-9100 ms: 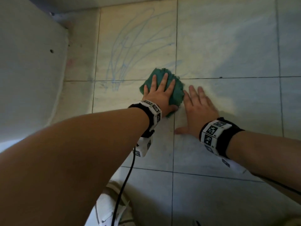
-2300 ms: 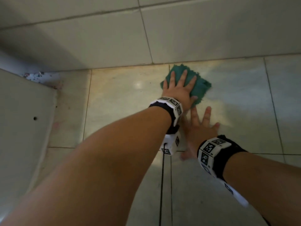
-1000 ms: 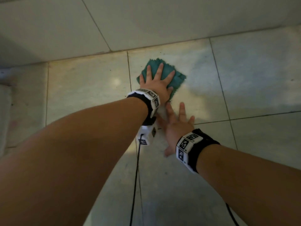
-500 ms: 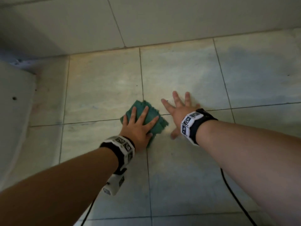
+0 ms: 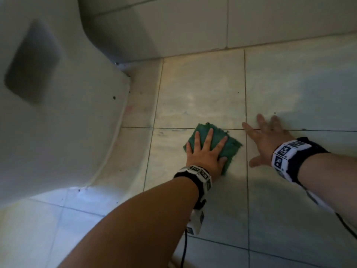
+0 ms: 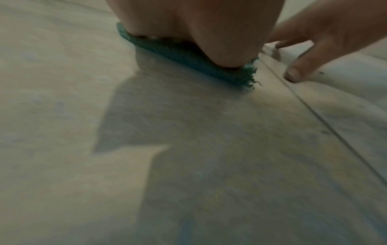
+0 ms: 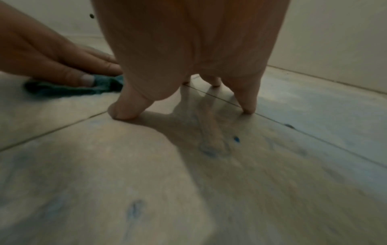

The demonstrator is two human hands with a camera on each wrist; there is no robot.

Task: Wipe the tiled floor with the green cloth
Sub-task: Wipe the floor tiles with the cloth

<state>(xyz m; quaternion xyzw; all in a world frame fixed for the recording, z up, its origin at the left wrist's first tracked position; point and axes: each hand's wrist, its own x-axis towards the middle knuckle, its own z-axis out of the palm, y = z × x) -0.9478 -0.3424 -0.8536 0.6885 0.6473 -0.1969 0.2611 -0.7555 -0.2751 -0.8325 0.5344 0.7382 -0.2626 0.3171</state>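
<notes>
Pale tiled floor [image 5: 202, 89] fills the corner I am crouched in, and on it the green cloth [image 5: 228, 146] lies flat just below a grout line [image 5: 173, 129], one tile in from the white curved fixture [image 5: 58, 93] on my left. My left hand [image 5: 204, 153] presses down on the cloth with fingers straight and spread, palm over its near half; the left wrist view shows the heel of the hand bearing on the cloth's frayed edge [image 6: 249, 74]. My right hand [image 5: 268, 140] is planted on the bare tile just beside the cloth, apart from it, fingers splayed and straight across the grout line and holding nothing; the right wrist view shows its thumb tip [image 7: 123, 111] and fingertips touching the floor. Faint blue smudges [image 7: 134, 210] mark the tile under that wrist. Both wrists carry black-and-white marker bands [image 5: 286, 153] with a black cable [image 5: 184, 248] trailing back from the left one. Behind the cloth the floor runs on to the tiled wall [image 5: 270, 20]; to the right lies open tile, while the fixture's base closes off the left.
</notes>
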